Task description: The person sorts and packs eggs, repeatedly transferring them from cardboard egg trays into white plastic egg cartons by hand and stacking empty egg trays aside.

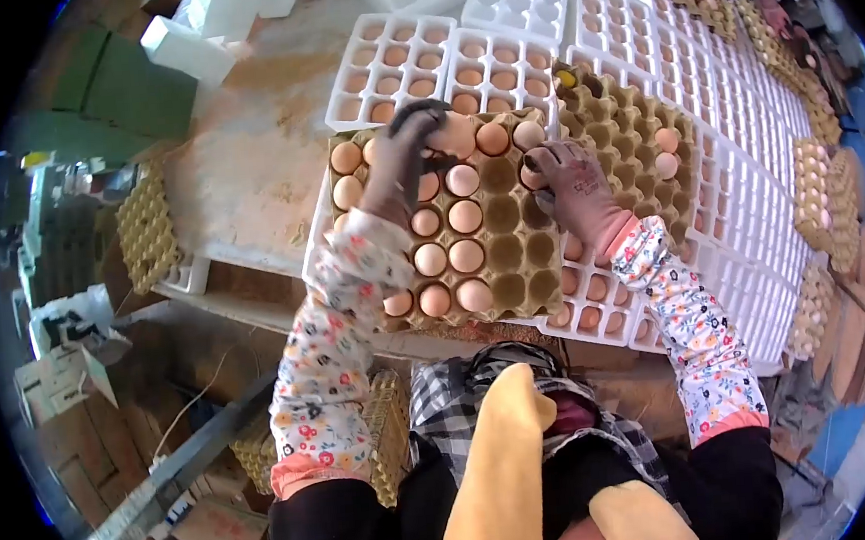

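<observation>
My left hand (412, 156), in a dark glove, is closed on an egg (456, 136) above the upper part of a brown carton tray (505, 255). My right hand (575, 182), gloved too, has its fingers round another egg (532, 174) at the tray's right side. Eggs fill the left columns of this tray, while its right columns have bare cups below the top row. A second brown tray (615, 125), mostly bare with a few eggs, lies beyond my right hand.
White foam trays (394, 72) with eggs stand behind the brown tray, and many more (748, 188) spread to the right. A green box (124, 86) is at the upper left. Brown trays (147, 230) lean at the table's left edge. Another person's hand (774, 13) shows at the upper right.
</observation>
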Tool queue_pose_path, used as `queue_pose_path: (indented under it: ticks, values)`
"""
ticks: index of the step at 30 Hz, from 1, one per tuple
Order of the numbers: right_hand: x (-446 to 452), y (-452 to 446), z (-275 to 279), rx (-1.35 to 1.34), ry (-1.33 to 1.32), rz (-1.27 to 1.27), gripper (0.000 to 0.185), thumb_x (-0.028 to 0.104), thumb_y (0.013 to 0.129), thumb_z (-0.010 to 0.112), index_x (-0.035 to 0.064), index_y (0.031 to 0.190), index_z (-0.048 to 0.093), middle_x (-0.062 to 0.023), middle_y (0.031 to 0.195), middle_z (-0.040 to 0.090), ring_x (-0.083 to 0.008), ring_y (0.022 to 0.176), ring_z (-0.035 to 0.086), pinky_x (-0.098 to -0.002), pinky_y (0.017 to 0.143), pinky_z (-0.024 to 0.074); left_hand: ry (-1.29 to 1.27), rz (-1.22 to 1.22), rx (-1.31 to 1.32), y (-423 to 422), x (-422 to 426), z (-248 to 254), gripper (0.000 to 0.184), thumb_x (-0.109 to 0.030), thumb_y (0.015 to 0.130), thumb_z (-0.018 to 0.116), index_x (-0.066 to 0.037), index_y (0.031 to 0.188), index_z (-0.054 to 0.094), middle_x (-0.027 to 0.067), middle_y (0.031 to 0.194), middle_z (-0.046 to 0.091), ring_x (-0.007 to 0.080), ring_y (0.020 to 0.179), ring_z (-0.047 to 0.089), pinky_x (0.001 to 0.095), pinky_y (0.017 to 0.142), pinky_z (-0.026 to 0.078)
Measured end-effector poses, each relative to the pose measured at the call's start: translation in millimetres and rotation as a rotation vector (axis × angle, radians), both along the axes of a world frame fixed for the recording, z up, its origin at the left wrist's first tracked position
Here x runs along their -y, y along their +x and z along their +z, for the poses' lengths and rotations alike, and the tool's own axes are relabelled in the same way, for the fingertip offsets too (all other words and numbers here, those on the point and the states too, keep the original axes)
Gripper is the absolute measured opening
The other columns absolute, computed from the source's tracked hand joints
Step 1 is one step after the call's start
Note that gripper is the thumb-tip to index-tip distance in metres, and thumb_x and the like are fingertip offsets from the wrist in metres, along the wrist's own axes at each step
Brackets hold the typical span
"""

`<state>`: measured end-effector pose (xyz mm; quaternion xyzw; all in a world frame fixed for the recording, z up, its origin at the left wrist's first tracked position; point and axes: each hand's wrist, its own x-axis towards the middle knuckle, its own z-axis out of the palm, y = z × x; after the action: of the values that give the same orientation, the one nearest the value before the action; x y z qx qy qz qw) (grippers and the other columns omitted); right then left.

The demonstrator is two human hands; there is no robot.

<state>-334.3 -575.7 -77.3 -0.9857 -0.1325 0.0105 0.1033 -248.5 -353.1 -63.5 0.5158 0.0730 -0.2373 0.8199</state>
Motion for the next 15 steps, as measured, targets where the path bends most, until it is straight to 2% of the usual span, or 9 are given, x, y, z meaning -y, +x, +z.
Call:
queue_pose_path:
  ticks: [2, 4, 5, 6, 8, 11, 12, 13, 15]
  values:
    - [6.2, 0.4, 5.1, -0.004, 0.213, -0.124, 0.054, 0.024, 0.073, 0.071, 0.0084, 0.121, 0.050, -0.0125, 0.119, 0.053, -0.0285, 0.113, 0.050, -0.0414, 0.095, 0.0404, 0.161, -0.120, 0.190, 35.4, -2.8, -12.7, 0.029, -0.028, 0.085, 0.059, -0.005, 0.102, 0.065, 0.0072, 0.093, 0.065, 0.0184, 0.085, 0.063, 0.0316, 0.073, 0.052]
    - [18.6, -5.9, 12.2, 0.006, 0.566, -0.277, 0.057, 0.026, 0.074, 0.071, 0.0073, 0.123, 0.049, -0.0130, 0.119, 0.053, -0.0292, 0.112, 0.051, -0.0428, 0.095, 0.0411, 0.737, -0.475, 0.486, 42.3, 20.1, 5.8, 0.027, -0.027, 0.083, 0.062, -0.002, 0.093, 0.065, 0.0073, 0.091, 0.064, 0.0194, 0.088, 0.061, 0.0295, 0.078, 0.047]
    - [29.5, -7.0, 15.3, 0.055, 0.526, -0.329, 0.057, 0.028, 0.075, 0.071, 0.0069, 0.123, 0.048, -0.0135, 0.118, 0.054, -0.0296, 0.111, 0.051, -0.0431, 0.094, 0.0416, 1.177, -0.612, 0.860, 38.3, 32.3, 19.6, 0.031, -0.031, 0.079, 0.066, -0.003, 0.093, 0.067, 0.0115, 0.098, 0.066, 0.0248, 0.091, 0.063, 0.0325, 0.080, 0.048]
    - [41.9, -9.5, 20.6, 0.101, 0.486, -0.381, 0.057, 0.029, 0.076, 0.071, 0.0066, 0.124, 0.048, -0.0139, 0.117, 0.054, -0.0300, 0.110, 0.052, -0.0435, 0.094, 0.0420, 1.300, -0.866, 1.043, 46.7, 43.9, 6.5, 0.036, -0.035, 0.076, 0.068, -0.004, 0.095, 0.068, 0.0147, 0.102, 0.066, 0.0294, 0.095, 0.062, 0.0364, 0.083, 0.049]
    - [45.0, -6.8, 29.7, 0.154, 0.378, -0.392, 0.058, 0.029, 0.077, 0.070, 0.0061, 0.125, 0.048, -0.0152, 0.116, 0.055, -0.0309, 0.108, 0.053, -0.0432, 0.093, 0.0428, 1.592, -1.046, 1.050, 45.7, 68.9, -1.8, 0.036, -0.035, 0.074, 0.068, -0.005, 0.096, 0.068, 0.0149, 0.098, 0.065, 0.0303, 0.094, 0.062, 0.0390, 0.085, 0.049]
    - [27.8, 23.3, 35.4, 0.116, 0.281, -0.223, 0.056, 0.024, 0.079, 0.067, 0.0070, 0.128, 0.046, -0.0177, 0.115, 0.056, -0.0341, 0.105, 0.055, -0.0410, 0.092, 0.0445, 1.114, -1.044, 1.061, 79.9, 40.9, 12.5, 0.040, -0.032, 0.073, 0.071, -0.001, 0.097, 0.067, 0.0134, 0.100, 0.066, 0.0247, 0.090, 0.065, 0.0331, 0.077, 0.051]
    - [20.9, 32.0, 24.5, 0.021, 0.236, -0.163, 0.056, 0.023, 0.079, 0.067, 0.0072, 0.129, 0.045, -0.0175, 0.115, 0.056, -0.0348, 0.105, 0.056, -0.0410, 0.092, 0.0445, 0.757, -1.007, 0.726, 90.6, 25.0, 19.2, 0.044, -0.025, 0.072, 0.074, 0.002, 0.105, 0.064, 0.0122, 0.103, 0.066, 0.0183, 0.088, 0.064, 0.0294, 0.076, 0.050]
    - [14.6, 42.6, 10.1, -0.069, 0.198, -0.096, 0.056, 0.022, 0.079, 0.067, 0.0074, 0.129, 0.045, -0.0173, 0.115, 0.057, -0.0356, 0.104, 0.056, -0.0409, 0.092, 0.0444, 0.642, -0.826, 0.563, 98.9, 11.5, 2.5, 0.042, -0.015, 0.073, 0.074, 0.002, 0.109, 0.062, 0.0101, 0.102, 0.065, 0.0149, 0.088, 0.062, 0.0291, 0.075, 0.051]
    - [9.3, 60.5, -3.1, -0.210, -0.056, -0.028, 0.054, 0.018, 0.079, 0.066, 0.0072, 0.129, 0.047, -0.0181, 0.115, 0.059, -0.0371, 0.104, 0.057, -0.0414, 0.091, 0.0454, 0.379, -0.606, 0.381, 107.5, -26.4, -2.8, 0.045, -0.015, 0.074, 0.072, -0.002, 0.115, 0.060, 0.0095, 0.104, 0.064, 0.0175, 0.088, 0.062, 0.0301, 0.078, 0.050]
